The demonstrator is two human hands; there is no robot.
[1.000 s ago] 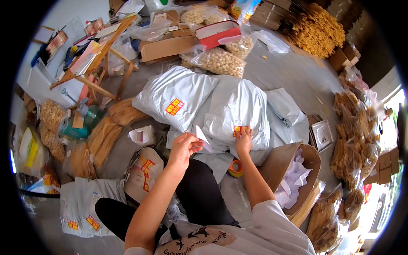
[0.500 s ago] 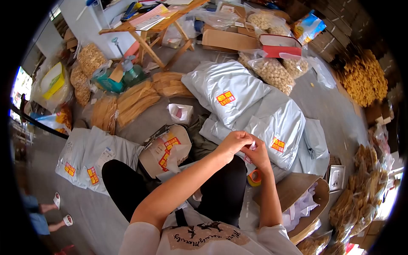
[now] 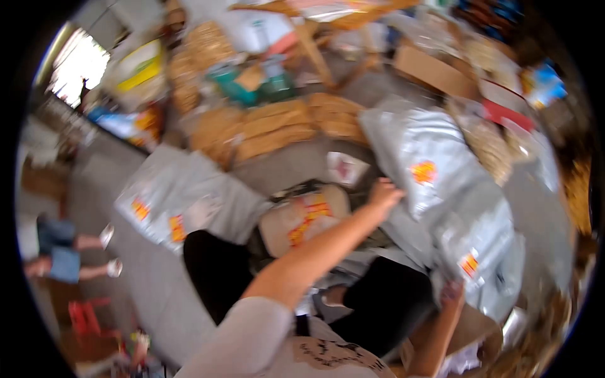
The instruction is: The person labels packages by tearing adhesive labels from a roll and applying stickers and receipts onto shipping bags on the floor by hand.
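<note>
Blurred by motion, my left hand (image 3: 386, 195) is stretched forward beside the left edge of a large grey plastic mailer bag (image 3: 413, 148) with a red-and-yellow sticker. Whether it touches the bag or holds anything is unclear. My right hand (image 3: 451, 293) is lower and to the right, near the bottom of another grey mailer bag (image 3: 482, 230) and above an open cardboard box (image 3: 476, 324). Its fingers are smeared too. In front of my legs lies a tan piece (image 3: 302, 220) with red-and-yellow stickers.
More grey mailer bags (image 3: 189, 198) lie on the left. A small white box (image 3: 346, 168) and brown bundles (image 3: 271, 129) are ahead, with a wooden folding table (image 3: 315, 53) behind. Bags of pale pieces (image 3: 485, 142) lie at the right. Another person's legs (image 3: 88, 242) show at left.
My hands, earlier together at a small pale thing, have come apart: the left is forward at the bags, the right down toward the box. The view has swung left.
</note>
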